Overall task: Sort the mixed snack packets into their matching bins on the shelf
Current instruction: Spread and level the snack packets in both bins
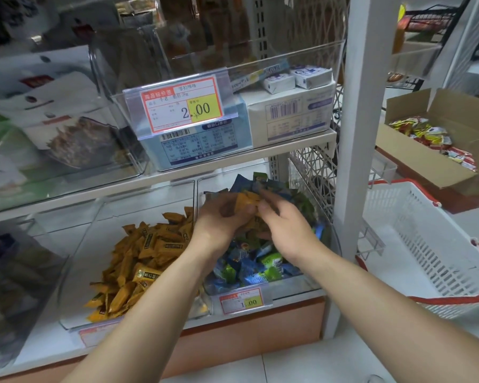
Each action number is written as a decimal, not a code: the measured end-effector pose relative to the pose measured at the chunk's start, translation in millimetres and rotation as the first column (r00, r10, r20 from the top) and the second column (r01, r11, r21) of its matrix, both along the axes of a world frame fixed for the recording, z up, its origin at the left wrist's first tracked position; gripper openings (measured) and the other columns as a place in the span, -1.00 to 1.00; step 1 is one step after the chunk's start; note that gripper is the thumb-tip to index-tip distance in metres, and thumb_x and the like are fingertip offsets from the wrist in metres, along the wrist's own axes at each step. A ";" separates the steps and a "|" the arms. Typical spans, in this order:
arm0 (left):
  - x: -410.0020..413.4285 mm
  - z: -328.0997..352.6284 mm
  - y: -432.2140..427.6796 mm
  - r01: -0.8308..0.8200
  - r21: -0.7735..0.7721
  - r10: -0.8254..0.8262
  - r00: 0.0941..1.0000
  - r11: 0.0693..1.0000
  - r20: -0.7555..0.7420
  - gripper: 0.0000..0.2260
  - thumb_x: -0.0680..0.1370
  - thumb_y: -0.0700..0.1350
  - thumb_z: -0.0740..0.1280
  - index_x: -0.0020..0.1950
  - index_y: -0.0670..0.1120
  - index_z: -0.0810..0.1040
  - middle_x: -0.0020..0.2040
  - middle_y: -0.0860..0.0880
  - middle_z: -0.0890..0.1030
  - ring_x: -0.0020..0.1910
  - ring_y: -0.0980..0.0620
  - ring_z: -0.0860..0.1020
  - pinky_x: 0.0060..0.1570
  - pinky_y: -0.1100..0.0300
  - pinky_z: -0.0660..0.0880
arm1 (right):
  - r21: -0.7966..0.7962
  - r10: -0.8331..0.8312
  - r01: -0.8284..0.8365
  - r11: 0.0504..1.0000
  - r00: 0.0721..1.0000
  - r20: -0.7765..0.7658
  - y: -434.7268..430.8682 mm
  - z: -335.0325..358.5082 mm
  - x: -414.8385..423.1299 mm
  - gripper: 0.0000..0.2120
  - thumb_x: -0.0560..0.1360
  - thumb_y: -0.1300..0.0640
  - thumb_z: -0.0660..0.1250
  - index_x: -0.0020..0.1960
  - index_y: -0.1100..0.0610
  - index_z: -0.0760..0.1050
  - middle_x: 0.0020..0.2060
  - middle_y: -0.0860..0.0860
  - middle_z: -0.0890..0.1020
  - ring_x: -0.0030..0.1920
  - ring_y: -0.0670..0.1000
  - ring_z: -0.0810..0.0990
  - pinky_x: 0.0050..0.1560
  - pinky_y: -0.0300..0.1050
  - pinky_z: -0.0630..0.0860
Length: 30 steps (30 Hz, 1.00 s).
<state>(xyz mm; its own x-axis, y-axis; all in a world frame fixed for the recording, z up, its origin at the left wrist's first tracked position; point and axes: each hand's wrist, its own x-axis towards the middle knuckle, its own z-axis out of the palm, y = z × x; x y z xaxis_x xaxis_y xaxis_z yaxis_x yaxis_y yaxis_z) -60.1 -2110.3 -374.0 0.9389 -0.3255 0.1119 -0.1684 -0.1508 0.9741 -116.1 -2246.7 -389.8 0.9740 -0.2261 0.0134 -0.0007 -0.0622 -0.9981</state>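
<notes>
Two clear bins stand side by side on the lower shelf. The left bin (75, 255) holds a heap of orange packets (147, 252). The right bin (324, 233) holds mixed blue and green packets (255, 266). Both hands are inside the right bin, above the blue and green pile. My left hand (221, 219) grips a bunch of orange packets (246, 201). My right hand (285, 225) pinches the same bunch from the right with its fingertips.
A clear bin (335, 67) with white boxes and a 2.00 price tag (181, 105) sits on the shelf above. A white shelf post (357, 134) rises at right, with a white plastic basket (426, 244) and a cardboard box (415, 158) of red-yellow packets beyond.
</notes>
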 end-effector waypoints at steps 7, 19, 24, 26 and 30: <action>2.7 1.2 -18.4 0.054 0.084 -0.058 0.997 0.995 0.046 -0.90 0.53 -0.12 0.46 -0.01 0.07 0.67 -0.12 0.04 0.72 -0.10 0.09 0.68 -0.07 0.23 0.62 | 0.092 -0.152 0.149 0.985 0.988 0.034 -26.9 1.4 -3.5 -0.77 0.62 0.12 0.27 0.23 -0.11 0.51 0.01 -0.02 0.66 -0.06 0.00 0.67 -0.23 -0.14 0.63; 66.6 -25.0 -22.2 0.270 0.850 -0.369 0.924 0.452 -0.097 -0.55 0.53 -0.02 0.41 0.42 0.05 0.47 0.29 -0.02 0.55 0.17 -0.04 0.53 0.04 0.19 0.41 | -0.612 -0.183 0.191 0.768 0.980 0.076 -44.5 -19.1 -2.9 -0.67 0.59 0.06 0.22 0.34 -0.15 0.43 0.12 0.05 0.60 0.00 0.11 0.60 0.03 -0.04 0.56; 69.6 -28.0 -14.8 0.386 0.742 -0.336 0.914 0.549 -0.227 -0.48 0.46 0.06 0.40 0.42 0.24 0.42 0.12 0.15 0.48 -0.01 0.24 0.49 -0.07 0.33 0.36 | -0.609 -0.203 0.194 0.769 0.978 0.055 -44.4 -22.3 -0.7 -0.67 0.60 0.02 0.22 0.36 -0.14 0.43 0.04 0.06 0.63 -0.03 0.12 0.59 -0.08 -0.09 0.47; 70.9 -29.4 -14.3 0.391 0.671 -0.269 0.920 0.630 -0.284 -0.57 0.37 0.12 0.39 0.24 0.28 0.57 0.14 0.16 0.52 0.05 0.20 0.53 0.11 0.22 0.43 | -0.585 -0.207 0.197 0.787 0.977 0.051 -45.1 -23.2 0.6 -0.68 0.60 0.02 0.22 0.35 -0.15 0.44 0.02 0.03 0.64 -0.04 0.09 0.59 -0.10 -0.10 0.46; 67.3 -24.2 -16.4 0.402 0.529 -0.200 0.896 0.747 -0.397 -0.76 0.35 0.34 0.33 -0.11 0.31 0.68 -0.13 0.21 0.70 -0.11 0.17 0.65 0.06 0.11 0.44 | -0.562 -0.224 0.209 0.800 0.974 0.044 -46.2 -25.0 3.3 -0.68 0.59 -0.01 0.25 0.33 -0.17 0.46 0.08 0.00 0.61 -0.04 0.05 0.53 -0.07 -0.11 0.44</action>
<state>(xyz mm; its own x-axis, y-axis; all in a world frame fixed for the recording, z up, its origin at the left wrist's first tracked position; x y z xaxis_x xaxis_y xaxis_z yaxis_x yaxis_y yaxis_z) 7.2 -2126.6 -398.3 0.7316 -0.5019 -0.4614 -0.0253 -0.6963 0.7173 -112.9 -2292.9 -414.8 0.9022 -0.3917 0.1808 -0.1043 -0.6047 -0.7896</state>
